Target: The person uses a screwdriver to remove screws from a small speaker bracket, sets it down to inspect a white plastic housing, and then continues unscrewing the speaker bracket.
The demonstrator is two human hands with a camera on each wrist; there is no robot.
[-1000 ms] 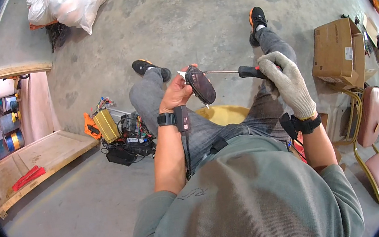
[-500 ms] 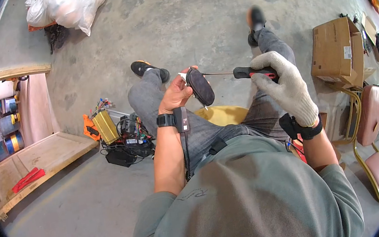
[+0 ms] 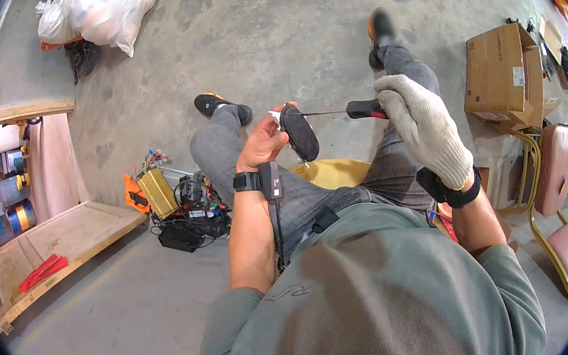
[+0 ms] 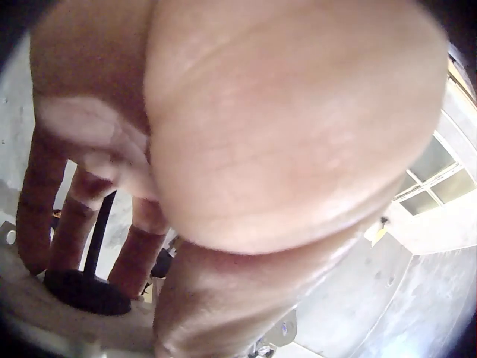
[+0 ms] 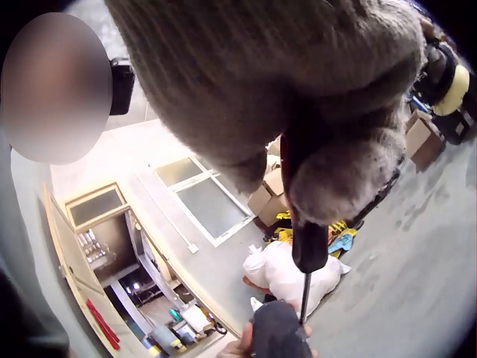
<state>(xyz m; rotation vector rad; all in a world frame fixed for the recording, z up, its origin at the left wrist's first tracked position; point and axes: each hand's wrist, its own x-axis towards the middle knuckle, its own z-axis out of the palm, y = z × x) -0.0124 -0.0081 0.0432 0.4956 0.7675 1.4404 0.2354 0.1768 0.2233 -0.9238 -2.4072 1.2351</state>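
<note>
My bare left hand (image 3: 264, 143) grips a dark oval part (image 3: 301, 135) with a pale rim and small metal bits at its ends. In the left wrist view, the palm hides much of this part; a pale body with a black round piece (image 4: 86, 292) shows beyond the fingers. My right hand (image 3: 426, 124), in a grey knit glove, holds a screwdriver (image 3: 363, 109) by its black and red handle. The screwdriver's shaft runs leftward to the upper end of the oval part, where its tip is hidden. The right wrist view shows gloved fingers around the handle (image 5: 309, 242).
Between the legs is a yellow seat (image 3: 333, 171). Electronics with a gold box (image 3: 157, 192) and wires sit on the left, near a wooden board (image 3: 91, 226) bearing red gloves (image 3: 42, 272). A cardboard box (image 3: 496, 73) and chairs (image 3: 556, 172) stand at right.
My right hand has shifted its hold on the screwdriver: the fingers loosened, showing more of the handle, then came together over it. The screwdriver and oval part moved slightly left.
</note>
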